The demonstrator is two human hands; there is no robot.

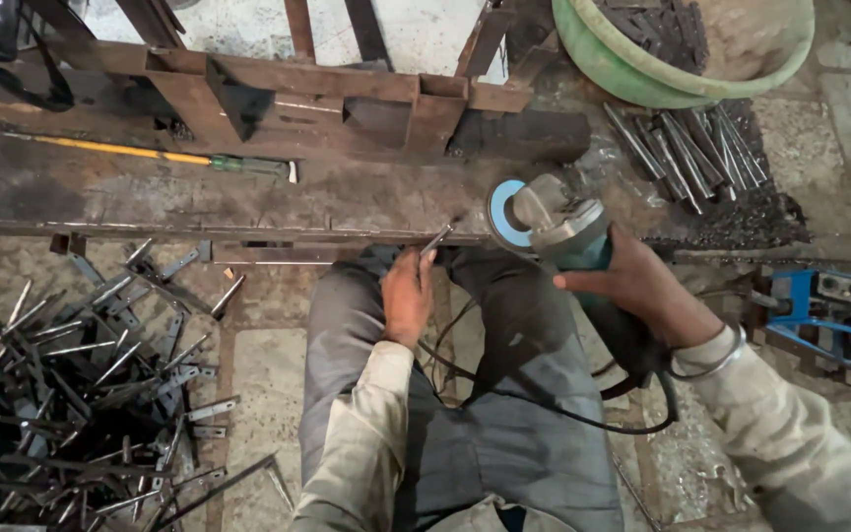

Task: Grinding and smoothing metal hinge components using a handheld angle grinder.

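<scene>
The left hand (408, 296) pinches a short, thin metal strip (435, 239) against the rusty worktop (248, 202) edge; it looks stiff, light and sharp-edged, best held by its near end. The right hand (642, 286) grips a heavy-looking angle grinder (549, 225) by its body.

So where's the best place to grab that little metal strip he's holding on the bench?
Probably by its near end, coming from the seated person's side, much as the left hand does now. The small metal strip is thin and angles up toward the bench edge, so a pinch across its flat faces suits it. Its far end sits close to the angle grinder disc in the right hand, so stay clear there.
</scene>
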